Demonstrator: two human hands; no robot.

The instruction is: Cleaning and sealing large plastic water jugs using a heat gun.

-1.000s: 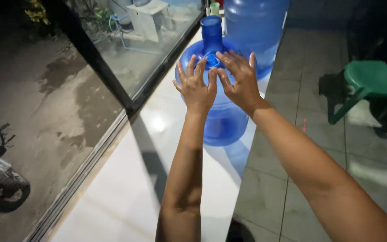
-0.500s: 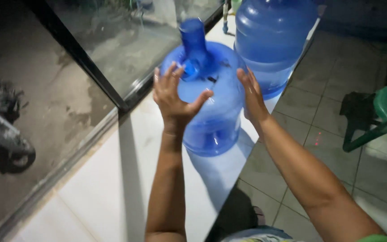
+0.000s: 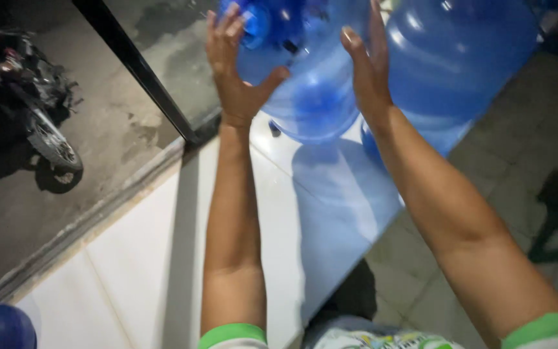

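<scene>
Two hands now press the near blue water jug (image 3: pixel 311 84), where a second ago they only touched its shoulder: left hand (image 3: pixel 237 71) and right hand (image 3: pixel 366 68) flank it, fingers spread flat, so the grip looks set. Counted left to right: one motorbike (image 3: pixel 27 110), two jugs, the second jug (image 3: pixel 460 58) far right on the white ledge (image 3: pixel 163 258)
</scene>
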